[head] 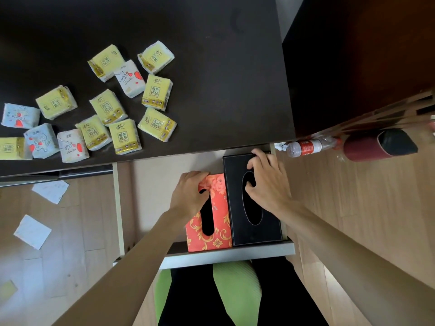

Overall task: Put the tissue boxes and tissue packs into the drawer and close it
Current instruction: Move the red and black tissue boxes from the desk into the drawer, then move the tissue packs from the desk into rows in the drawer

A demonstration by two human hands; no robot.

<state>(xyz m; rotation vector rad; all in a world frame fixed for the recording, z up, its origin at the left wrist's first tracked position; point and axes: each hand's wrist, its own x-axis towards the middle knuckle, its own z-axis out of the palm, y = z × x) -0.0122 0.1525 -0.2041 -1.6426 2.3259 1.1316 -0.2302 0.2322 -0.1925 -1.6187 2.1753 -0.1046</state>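
The drawer [226, 254] under the dark desk stands pulled out. Inside it, a red floral tissue box [219, 231] lies beside a black tissue box [254, 229] at the drawer's right side. My left hand [189, 194] grips the far end of the red box. My right hand [266, 178] rests on the far half of the black box, fingers curled over its edge and slot. Several small tissue packs, yellow ones [124, 136] and white ones with red hearts [129, 78], lie scattered on the desk's left part.
The dark desk top [223, 90] stretches beyond the drawer. On the wooden floor at right lie a plastic bottle [306, 147] and a dark red cushion [379, 144]. Paper sheets [31, 231] lie on the floor at left. A green chair seat [235, 288] is under my legs.
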